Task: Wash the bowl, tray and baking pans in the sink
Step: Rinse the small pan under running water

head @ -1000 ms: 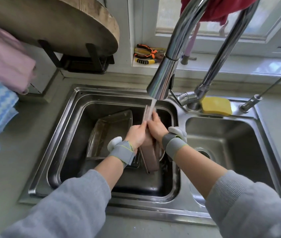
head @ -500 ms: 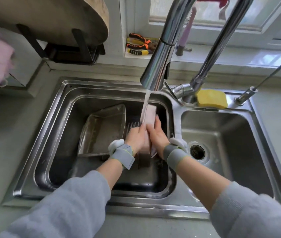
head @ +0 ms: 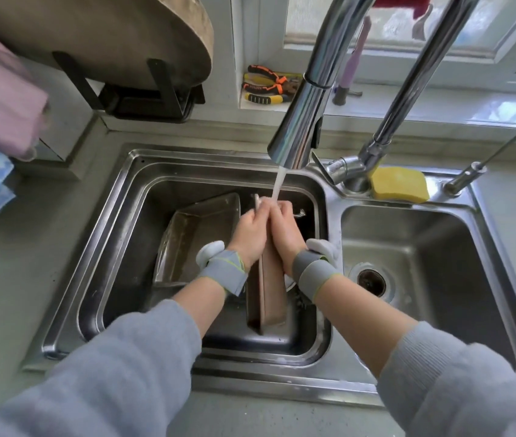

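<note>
Since the earlier frames both hands have slid up to the top end of the brown rectangular baking pan [head: 270, 288], which stands on edge in the left basin of the double stainless-steel sink [head: 118, 216]. Left hand [head: 250, 235] and right hand [head: 284, 231] press against its opposite faces, fingers wrapped over the upper rim (fingertips hidden behind the pan). Water from the chrome pull-down tap [head: 301, 121] falls right onto the knuckles. Just left, a second, metal baking pan [head: 196, 234] leans tilted against the basin wall. A yellow sponge [head: 399, 183] lies on the sink ledge beside the tap base.
</note>
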The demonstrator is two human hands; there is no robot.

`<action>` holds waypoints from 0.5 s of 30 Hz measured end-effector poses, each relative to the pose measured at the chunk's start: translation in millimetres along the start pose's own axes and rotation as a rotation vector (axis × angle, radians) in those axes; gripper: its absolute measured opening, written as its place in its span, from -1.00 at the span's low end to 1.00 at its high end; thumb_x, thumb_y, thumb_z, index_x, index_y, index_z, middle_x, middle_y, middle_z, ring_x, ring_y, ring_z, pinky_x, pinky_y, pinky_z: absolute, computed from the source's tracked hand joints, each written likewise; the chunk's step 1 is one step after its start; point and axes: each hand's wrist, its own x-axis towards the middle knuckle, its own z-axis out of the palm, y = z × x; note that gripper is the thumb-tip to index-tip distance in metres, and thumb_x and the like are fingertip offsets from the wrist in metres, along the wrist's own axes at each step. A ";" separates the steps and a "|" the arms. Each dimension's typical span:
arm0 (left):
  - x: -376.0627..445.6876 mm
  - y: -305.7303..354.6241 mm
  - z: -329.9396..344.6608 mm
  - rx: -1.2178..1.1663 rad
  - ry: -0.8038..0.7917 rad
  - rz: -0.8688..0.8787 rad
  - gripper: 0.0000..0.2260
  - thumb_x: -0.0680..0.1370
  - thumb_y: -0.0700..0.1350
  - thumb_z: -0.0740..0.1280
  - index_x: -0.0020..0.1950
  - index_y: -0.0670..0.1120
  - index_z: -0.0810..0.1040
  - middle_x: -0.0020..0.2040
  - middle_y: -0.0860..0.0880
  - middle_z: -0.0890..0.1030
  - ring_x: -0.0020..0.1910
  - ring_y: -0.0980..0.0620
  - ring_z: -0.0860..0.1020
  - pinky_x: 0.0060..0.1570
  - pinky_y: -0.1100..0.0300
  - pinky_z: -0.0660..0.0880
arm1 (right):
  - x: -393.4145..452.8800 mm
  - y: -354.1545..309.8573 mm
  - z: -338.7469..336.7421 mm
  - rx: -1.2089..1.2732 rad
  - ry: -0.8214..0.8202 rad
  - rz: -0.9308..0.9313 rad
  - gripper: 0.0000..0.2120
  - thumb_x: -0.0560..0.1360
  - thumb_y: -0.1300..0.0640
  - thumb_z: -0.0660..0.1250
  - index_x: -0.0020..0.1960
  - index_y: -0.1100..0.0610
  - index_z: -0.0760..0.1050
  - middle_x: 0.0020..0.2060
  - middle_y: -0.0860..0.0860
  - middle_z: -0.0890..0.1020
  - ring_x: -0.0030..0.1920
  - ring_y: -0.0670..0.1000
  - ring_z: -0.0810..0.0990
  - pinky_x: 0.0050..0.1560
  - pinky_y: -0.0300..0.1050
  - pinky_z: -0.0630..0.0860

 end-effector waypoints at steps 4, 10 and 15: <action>26.6 17.7 -3.2 -0.172 -0.131 -0.335 -0.28 0.58 0.31 -0.12 0.15 -0.22 0.57 0.00 -0.17 0.63 0.05 -0.09 0.57 0.15 0.09 0.48 | -14.1 5.2 3.0 0.101 0.006 0.017 -0.69 0.59 -0.15 0.11 0.20 0.03 0.29 -0.09 0.03 0.53 -0.05 0.02 0.55 -0.02 0.01 0.54; 37.2 9.4 -4.5 0.085 -0.045 -0.349 -0.48 0.62 0.16 -0.01 0.29 -0.15 0.52 0.27 -0.18 0.54 0.26 -0.13 0.49 0.35 -0.03 0.37 | -22.5 13.3 7.7 -0.016 -0.021 -0.090 -0.77 0.61 -0.02 0.12 0.22 0.04 0.30 -0.04 -0.03 0.52 0.02 -0.01 0.52 0.10 -0.05 0.48; 30.2 11.6 -5.6 0.207 -0.013 -0.165 -0.55 0.64 0.02 0.07 0.15 -0.31 0.58 0.05 -0.23 0.62 0.07 -0.13 0.57 0.08 0.07 0.46 | 1.6 -9.6 5.7 0.072 -0.023 0.000 -0.61 0.60 0.06 0.18 0.40 0.03 0.24 0.17 0.11 0.54 0.14 0.11 0.55 0.25 0.10 0.47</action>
